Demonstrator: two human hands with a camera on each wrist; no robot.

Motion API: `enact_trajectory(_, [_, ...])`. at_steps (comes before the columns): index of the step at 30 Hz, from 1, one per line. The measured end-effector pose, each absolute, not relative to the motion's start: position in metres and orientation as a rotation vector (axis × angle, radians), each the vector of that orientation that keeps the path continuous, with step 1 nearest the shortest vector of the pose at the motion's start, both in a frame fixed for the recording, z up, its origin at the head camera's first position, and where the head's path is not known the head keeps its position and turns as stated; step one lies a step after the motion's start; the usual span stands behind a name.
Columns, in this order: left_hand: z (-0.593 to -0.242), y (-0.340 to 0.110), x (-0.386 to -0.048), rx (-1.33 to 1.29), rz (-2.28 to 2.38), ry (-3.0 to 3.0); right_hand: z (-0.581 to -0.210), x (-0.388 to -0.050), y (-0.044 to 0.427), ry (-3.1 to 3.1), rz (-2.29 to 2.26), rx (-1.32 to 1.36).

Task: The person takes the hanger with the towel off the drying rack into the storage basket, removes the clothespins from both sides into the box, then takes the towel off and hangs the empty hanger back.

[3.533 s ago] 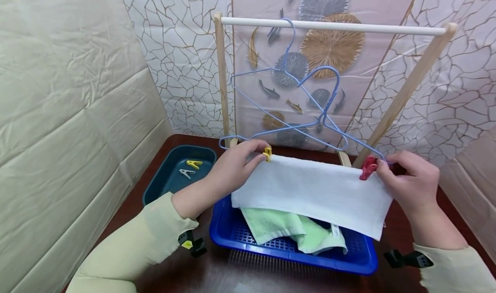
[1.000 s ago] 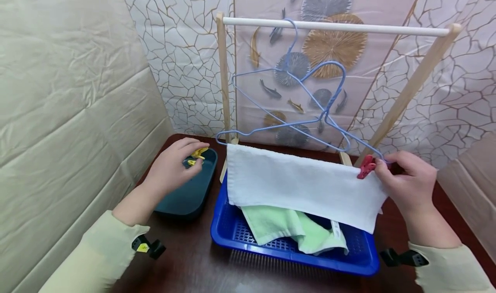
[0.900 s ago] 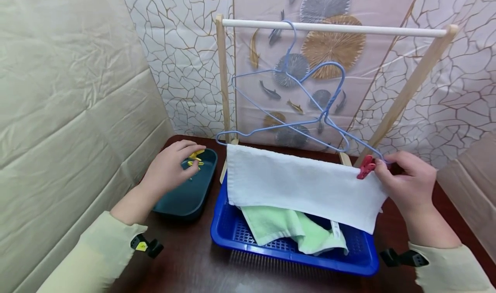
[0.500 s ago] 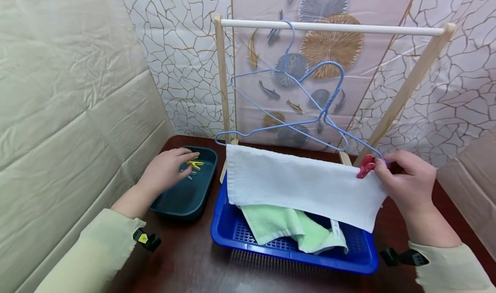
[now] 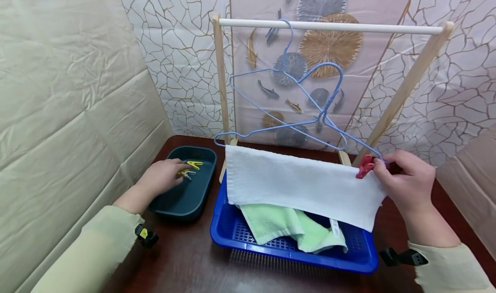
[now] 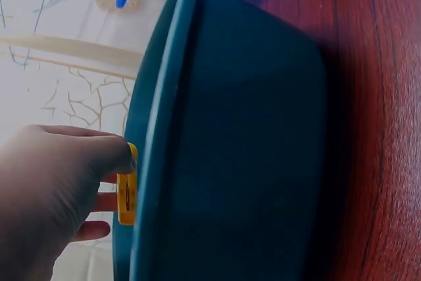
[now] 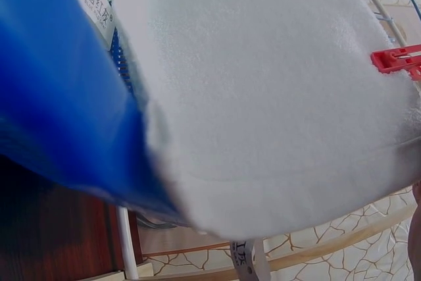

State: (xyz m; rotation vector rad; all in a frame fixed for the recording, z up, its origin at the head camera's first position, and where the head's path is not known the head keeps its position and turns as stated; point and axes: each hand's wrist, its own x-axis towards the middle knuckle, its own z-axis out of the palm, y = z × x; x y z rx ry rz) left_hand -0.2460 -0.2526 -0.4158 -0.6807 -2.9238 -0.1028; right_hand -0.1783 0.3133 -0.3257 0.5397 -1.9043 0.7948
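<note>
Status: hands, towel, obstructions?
Left hand pinching yellow clothespin at teal tray. Right hand gripping blue hanger. White towel: red clothespin right, none visible left. No obstruction seen.

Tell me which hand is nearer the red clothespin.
Right. The right hand is immediately beside the red clothespin, pinching the end of the front blue hanger; the left hand is well away, over the teal tray.

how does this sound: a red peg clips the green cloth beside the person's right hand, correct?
Not quite: the red peg beside the person's right hand clips the white cloth, not the green cloth, as the head view shows.
</note>
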Motion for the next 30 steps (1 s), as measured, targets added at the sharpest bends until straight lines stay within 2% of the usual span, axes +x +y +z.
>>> enact_trajectory(30, [-0.447, -0.251, -0.253, -0.821, -0.048, -3.11, -0.327, -0.178, 0.315, -1.924, 0.804, 0.517])
